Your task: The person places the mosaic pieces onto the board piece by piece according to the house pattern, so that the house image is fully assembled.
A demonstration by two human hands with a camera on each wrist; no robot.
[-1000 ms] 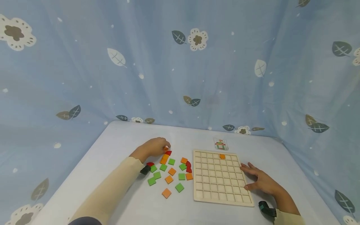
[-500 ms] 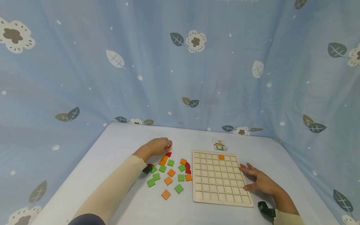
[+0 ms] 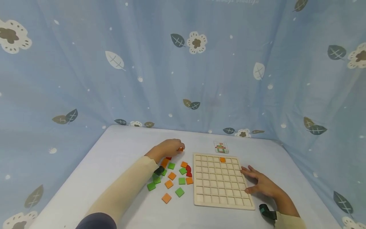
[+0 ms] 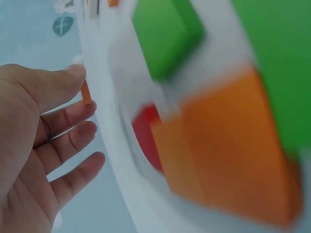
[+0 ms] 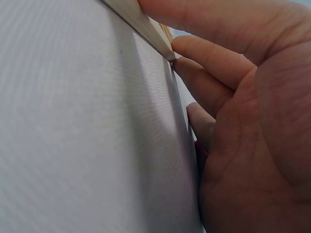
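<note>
My left hand [image 3: 168,148] is above the far side of the table, left of the wooden grid board [image 3: 213,182]. Between thumb and forefinger it pinches a small orange tile [image 4: 85,92], seen edge-on in the left wrist view; the other fingers are loosely spread. My right hand [image 3: 261,183] rests at the board's right edge, fingers relaxed and apart. In the right wrist view its fingertips touch the board's side [image 5: 154,40]. One orange tile [image 3: 222,160] sits in a cell of the board's top row.
Loose green tiles [image 3: 179,192], orange tiles [image 3: 166,198] and red quarter-round pieces [image 3: 188,168] lie scattered left of the board. Behind the board lies a pattern card [image 3: 221,147]. A blue patterned curtain [image 3: 160,73] rises at the table's far edge.
My left hand has moved right, toward the board, carrying the orange tile away from the orange and red pieces beneath it. The right hand stays at the board's edge.
</note>
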